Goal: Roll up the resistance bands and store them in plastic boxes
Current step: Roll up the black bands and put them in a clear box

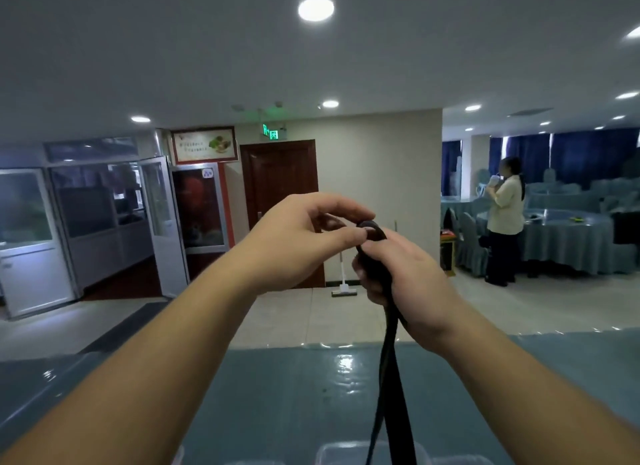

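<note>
Band point(388, 360) coil pinched btwn left hand point(298, 242) fingertips, right hand point(401, 277) gripping below.

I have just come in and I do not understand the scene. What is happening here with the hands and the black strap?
A person is rolling up a black resistance band held up above a table. The right hand grips the small roll at the top, and the left hand pinches it with thumb and finger. Most of the band hangs down unrolled. A clear plastic box waits at the bottom edge.
</note>
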`<state>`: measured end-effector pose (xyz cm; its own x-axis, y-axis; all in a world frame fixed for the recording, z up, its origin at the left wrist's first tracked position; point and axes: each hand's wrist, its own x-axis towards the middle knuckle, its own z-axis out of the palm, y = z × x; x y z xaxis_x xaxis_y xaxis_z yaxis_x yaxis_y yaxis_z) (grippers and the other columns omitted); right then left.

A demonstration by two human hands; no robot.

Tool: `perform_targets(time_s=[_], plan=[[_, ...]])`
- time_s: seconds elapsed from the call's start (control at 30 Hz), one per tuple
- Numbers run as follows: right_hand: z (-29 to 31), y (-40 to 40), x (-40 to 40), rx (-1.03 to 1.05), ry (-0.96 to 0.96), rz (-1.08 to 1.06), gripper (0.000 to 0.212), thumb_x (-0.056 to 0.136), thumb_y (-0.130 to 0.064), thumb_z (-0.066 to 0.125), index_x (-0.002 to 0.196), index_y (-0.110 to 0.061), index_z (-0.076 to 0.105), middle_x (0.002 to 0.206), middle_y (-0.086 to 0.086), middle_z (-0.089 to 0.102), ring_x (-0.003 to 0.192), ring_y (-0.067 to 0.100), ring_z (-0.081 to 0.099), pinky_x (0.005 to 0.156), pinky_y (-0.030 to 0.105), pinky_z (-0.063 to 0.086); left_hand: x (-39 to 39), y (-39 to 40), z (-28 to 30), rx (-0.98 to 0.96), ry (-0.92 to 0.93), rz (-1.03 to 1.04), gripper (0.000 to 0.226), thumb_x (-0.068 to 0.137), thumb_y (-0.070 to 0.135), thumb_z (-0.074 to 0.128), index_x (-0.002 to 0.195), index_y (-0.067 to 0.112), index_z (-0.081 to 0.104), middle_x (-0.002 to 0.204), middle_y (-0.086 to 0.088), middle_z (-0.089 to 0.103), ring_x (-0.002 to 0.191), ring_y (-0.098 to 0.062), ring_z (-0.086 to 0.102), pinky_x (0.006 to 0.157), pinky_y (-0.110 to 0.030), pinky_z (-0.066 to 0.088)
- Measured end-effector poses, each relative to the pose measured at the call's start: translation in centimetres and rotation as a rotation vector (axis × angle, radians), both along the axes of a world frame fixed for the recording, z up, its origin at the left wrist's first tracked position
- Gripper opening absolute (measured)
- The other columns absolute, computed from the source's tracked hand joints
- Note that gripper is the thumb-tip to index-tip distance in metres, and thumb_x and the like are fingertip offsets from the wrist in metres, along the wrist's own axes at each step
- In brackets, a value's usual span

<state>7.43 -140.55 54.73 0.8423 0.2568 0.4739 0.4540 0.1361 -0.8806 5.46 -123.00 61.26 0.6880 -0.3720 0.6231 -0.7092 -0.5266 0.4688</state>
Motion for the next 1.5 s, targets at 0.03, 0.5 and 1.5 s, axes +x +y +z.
perform_targets(time_s=[0.03,0.5,1.5], plan=[[0.3,0.0,-0.1,0.012,0.02,0.001,0.023,0.103,-0.032,0.049,0.094,-0.02,0.065,0.068,-0.003,0.044,0.06,0.012,0.036,0.054,0.028,0.026,0.0,0.3,0.2,0.016,0.001,-0.02,0.022,0.099,0.021,0.07,0.118,0.031,0.076,0.108,0.009,0.077,0.102,-0.004,0.071,0.094,-0.022,0.055],[1.2,-0.8,-0.8,-0.115,-0.201,-0.037,0.024,0.096,-0.043,0.058,0.101,-0.026,0.075,0.08,0.0,0.065,0.074,0.015,0.061,0.069,0.026,0.05,-0.5,1.5,2.2,0.332,-0.404,0.047,0.013,0.089,0.025,0.079,0.102,0.03,0.079,0.092,0.02,0.073,0.092,0.001,0.068,0.072,-0.027,0.057],[2.1,-3.0,-2.0,-0.047,0.148,0.138,0.024,0.096,-0.022,0.067,0.108,-0.006,0.081,0.105,0.019,0.079,0.103,0.031,0.077,0.088,0.037,0.06,0.2,0.0,-3.8,0.114,-0.263,0.065,0.027,0.096,0.026,0.071,0.117,0.042,0.073,0.111,0.022,0.064,0.107,-0.009,0.062,0.085,-0.023,0.054]])
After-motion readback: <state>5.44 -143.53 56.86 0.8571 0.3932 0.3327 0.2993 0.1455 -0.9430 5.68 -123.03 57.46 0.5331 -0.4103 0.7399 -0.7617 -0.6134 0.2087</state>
